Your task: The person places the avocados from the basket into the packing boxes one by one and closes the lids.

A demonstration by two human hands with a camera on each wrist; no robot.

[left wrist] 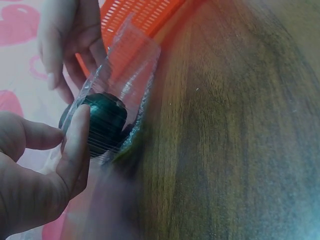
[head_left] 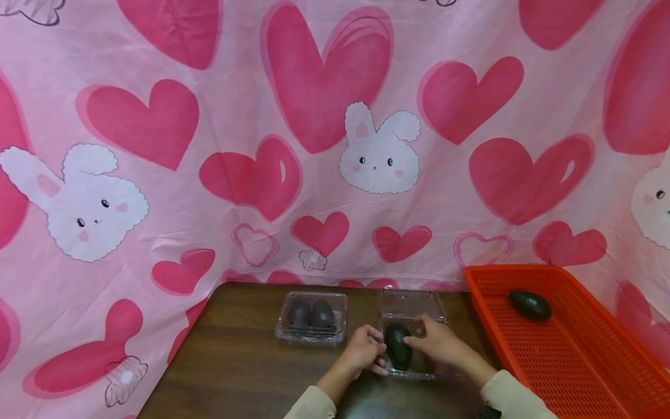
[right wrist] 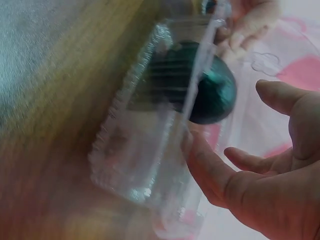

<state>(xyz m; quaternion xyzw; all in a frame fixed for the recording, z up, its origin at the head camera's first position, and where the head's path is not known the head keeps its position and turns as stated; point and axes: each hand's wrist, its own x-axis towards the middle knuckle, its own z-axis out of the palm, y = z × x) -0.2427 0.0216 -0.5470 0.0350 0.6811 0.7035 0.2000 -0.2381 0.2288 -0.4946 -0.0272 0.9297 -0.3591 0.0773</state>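
Note:
A dark green avocado [head_left: 398,344] lies in an open clear plastic clamshell container [head_left: 411,304] on the brown wooden table [head_left: 235,361]. My left hand [head_left: 378,349] pinches the container's left rim between thumb and forefinger, right beside the avocado [left wrist: 107,122]. In the left wrist view that hand [left wrist: 67,132] holds the thin plastic edge [left wrist: 117,60]. My right hand [head_left: 419,337] reaches in from the right with straight fingers. In the right wrist view it [right wrist: 225,115] touches the container [right wrist: 145,150] rim with a fingertip, thumb held apart, next to the avocado [right wrist: 215,95].
A closed clamshell [head_left: 312,317] with two avocados stands to the left on the table. An orange mesh basket [head_left: 576,361] at the right holds one avocado [head_left: 530,305]. A pink heart-and-bunny cloth [head_left: 335,145] hangs behind and drapes round the table.

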